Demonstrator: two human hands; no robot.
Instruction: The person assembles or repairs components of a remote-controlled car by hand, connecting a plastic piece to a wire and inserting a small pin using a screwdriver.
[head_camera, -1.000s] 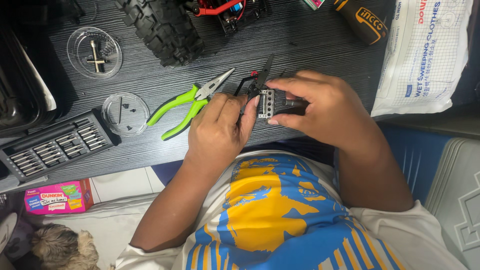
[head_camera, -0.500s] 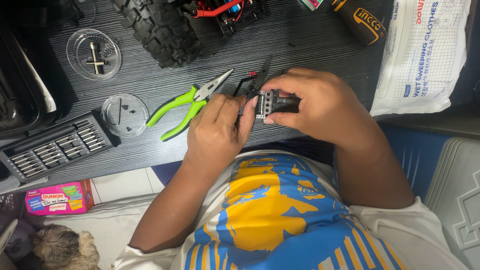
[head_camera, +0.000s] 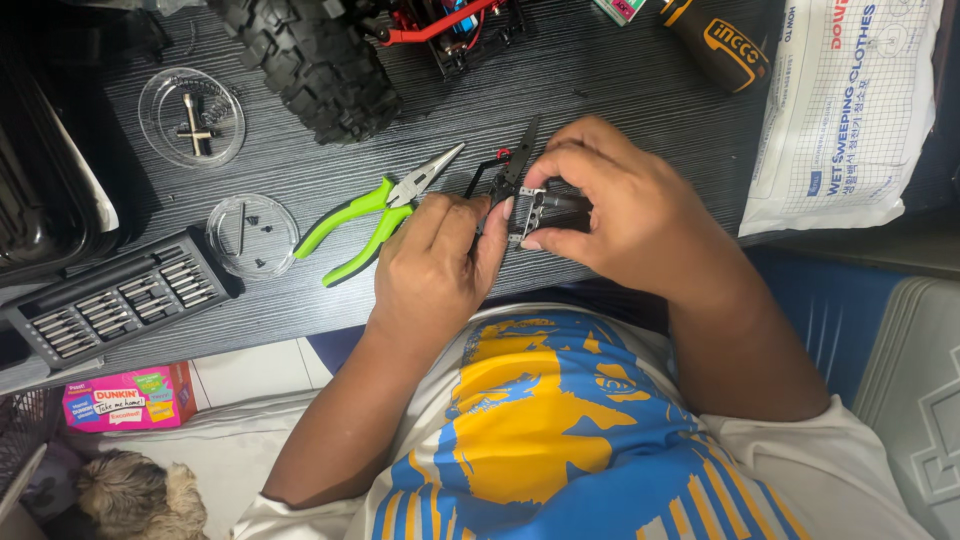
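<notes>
Small black part (head_camera: 540, 212), one only, boxy with ribbed metal-looking edges, sat at centre frame, pinched by both hands just above the bench (head_camera: 620, 90) edge. Right hand (head_camera: 625, 215): fingers curled closed around the part from the right side, thumb underneath. Left hand (head_camera: 435, 265): fingers closed, thumb and fingertip pressed on the part's left face. One thin black bracket with a red wire (head_camera: 495, 175) stuck up from behind the part.

Bench was dark, wood-grain textured. One pair of needle-nose pliers (head_camera: 375, 215), lime-green rubbery handles, bare metal nose, lay left of centre, near the left hand. Two round clear plastic dishes: one (head_camera: 160, 135) upper left holding a cross-shaped metal wrench, one (head_camera: 225, 255) lower, holding tiny screws. One black rectangular bit tray (head_camera: 115, 300), rows of metal bits, at left. One knobby black rubber tyre (head_camera: 315, 60) at top centre, beside a red-and-black chassis (head_camera: 455, 25). One black-and-yellow tool handle (head_camera: 720, 50) upper right. One soft white wipes pack (head_camera: 845, 110) at right edge. One pink carton (head_camera: 128, 397) lower left, off the bench.
</notes>
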